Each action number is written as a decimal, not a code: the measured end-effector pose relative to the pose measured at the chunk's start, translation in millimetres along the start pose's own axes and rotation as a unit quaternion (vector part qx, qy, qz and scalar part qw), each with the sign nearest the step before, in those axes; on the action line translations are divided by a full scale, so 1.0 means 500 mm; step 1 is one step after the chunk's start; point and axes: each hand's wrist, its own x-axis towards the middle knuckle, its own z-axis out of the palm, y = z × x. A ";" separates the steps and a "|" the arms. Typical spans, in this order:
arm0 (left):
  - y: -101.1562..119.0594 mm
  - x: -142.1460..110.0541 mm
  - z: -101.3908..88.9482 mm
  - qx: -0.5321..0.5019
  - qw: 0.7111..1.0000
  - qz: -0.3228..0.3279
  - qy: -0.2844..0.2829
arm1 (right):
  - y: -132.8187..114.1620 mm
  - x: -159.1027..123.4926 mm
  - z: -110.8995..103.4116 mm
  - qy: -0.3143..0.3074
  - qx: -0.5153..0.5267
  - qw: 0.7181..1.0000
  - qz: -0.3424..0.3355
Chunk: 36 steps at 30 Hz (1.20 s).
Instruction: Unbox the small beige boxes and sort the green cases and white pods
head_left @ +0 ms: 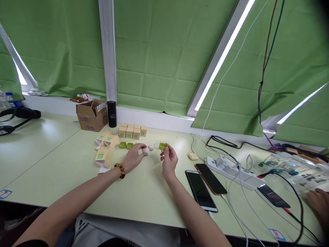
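My left hand, with a beaded bracelet on its wrist, pinches a small white rounded piece. Right beside that piece lies a second small pale piece, too small to make out exactly. Between thumb and fingers, my right hand grips a small green open box. Some clear plastic shows just left of this box. Two more small green boxes sit side by side beyond my left hand. Opened-out cardboard boxes with green labels lie left of it.
Folded small cartons stand grouped near the wall, beside a black cylinder and a larger cardboard box. On the right are phones, a power strip, loose cables and another person's hand.
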 end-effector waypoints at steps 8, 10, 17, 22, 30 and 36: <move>-0.002 0.031 0.071 0.285 0.940 0.176 -0.066 | 0.011 -0.001 0.000 0.002 -0.017 1.000 0.007; -0.010 0.033 0.084 0.296 0.934 0.187 -0.071 | 0.014 -0.001 0.000 -0.001 -0.025 1.000 0.004; -0.018 0.034 0.103 0.327 0.925 0.174 -0.083 | 0.020 -0.003 -0.001 -0.011 -0.045 0.999 -0.006; 0.000 0.030 0.088 0.301 0.941 0.135 -0.073 | 0.017 -0.008 0.001 -0.023 -0.047 0.999 -0.003; 0.033 -0.001 -0.010 0.196 0.975 0.105 -0.011 | 0.006 -0.021 0.007 -0.080 0.003 0.997 0.014; 0.028 -0.046 -0.090 0.127 0.985 0.113 0.026 | -0.009 -0.059 0.018 -0.180 0.023 0.983 -0.030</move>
